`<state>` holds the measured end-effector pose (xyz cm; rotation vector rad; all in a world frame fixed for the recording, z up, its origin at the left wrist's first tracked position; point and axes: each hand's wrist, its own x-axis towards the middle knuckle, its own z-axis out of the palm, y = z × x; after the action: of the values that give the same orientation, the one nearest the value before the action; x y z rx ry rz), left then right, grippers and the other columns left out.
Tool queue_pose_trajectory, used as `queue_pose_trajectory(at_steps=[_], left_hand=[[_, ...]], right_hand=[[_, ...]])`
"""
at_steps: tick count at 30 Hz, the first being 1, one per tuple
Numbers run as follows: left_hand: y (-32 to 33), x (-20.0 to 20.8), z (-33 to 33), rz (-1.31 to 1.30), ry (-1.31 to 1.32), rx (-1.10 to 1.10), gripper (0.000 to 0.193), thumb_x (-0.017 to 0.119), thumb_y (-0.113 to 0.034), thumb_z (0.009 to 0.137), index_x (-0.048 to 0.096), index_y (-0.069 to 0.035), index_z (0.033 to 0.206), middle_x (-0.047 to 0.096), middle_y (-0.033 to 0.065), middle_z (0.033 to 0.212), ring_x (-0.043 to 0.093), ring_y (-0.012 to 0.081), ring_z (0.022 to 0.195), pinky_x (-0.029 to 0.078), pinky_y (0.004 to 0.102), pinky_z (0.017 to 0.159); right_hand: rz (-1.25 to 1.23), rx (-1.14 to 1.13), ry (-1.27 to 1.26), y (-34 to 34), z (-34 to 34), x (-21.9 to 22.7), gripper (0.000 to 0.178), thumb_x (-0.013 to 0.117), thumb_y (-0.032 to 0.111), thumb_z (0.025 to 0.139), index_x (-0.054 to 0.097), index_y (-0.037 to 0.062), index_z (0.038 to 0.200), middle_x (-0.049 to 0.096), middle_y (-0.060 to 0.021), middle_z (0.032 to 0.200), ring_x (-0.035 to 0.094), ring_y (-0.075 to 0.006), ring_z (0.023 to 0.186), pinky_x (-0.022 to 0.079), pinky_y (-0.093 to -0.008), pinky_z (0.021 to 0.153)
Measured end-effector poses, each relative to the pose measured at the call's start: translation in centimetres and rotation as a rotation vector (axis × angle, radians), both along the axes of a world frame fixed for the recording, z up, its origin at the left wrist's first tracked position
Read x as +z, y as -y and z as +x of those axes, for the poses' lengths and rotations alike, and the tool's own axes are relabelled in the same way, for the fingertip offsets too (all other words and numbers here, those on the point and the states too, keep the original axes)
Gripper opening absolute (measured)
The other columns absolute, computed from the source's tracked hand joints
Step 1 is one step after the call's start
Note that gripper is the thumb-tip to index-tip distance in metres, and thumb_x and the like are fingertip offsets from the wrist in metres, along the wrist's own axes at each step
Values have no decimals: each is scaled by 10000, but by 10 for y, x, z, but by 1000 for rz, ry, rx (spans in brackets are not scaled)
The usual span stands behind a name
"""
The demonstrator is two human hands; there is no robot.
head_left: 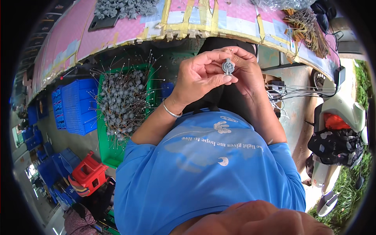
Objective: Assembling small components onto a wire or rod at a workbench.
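Observation:
Close to the table's near edge, my left hand and my right hand come together around a small grey round plastic part. Its face shows a raised bar across a ring. The left thumb presses against its lower edge, with the left fingers curled behind. My right fingers close on it from the other side and above, partly hidden behind the left fingertips. To the left stands a green crate heaped with grey round parts, thin wires sticking out of them in all directions.
The pink, taped table bears a pile of grey pieces, a dark flat phone-like object and a bundle of brownish wires. Blue crates and a red plastic stool stand left; a scooter is right.

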<state>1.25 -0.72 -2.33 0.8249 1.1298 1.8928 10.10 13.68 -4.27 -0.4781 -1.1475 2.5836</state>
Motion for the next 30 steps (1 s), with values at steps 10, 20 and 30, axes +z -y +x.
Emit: queue_pose_trajectory(at_steps=[10,20,30], left_hand=[[14,-17,-32,-67,108,-55,407,728,89,750,600,76,1135,665,122,976,693,177,871,621,380,807],[19,-28,-32,-147,144,-174,409,724,112,791,579,84,1172,682,113,947,712,230,899,598,352,841],[20,-29,-30,-227,171,-221,401,737,111,777,596,87,1152,688,123,934,716,224,891,591,324,827]], right_hand=[[971,-106,88,-57,-64,31,218,689,141,886,694,-8,1046,715,-61,862,650,-108,778,528,-263,719],[2287,-545,491,-169,-130,31,221,687,171,843,718,98,1049,708,-134,901,687,-301,789,538,-376,703],[1680,-459,319,-146,-107,38,227,749,157,819,734,54,1020,725,-75,842,669,-137,713,533,-273,663]])
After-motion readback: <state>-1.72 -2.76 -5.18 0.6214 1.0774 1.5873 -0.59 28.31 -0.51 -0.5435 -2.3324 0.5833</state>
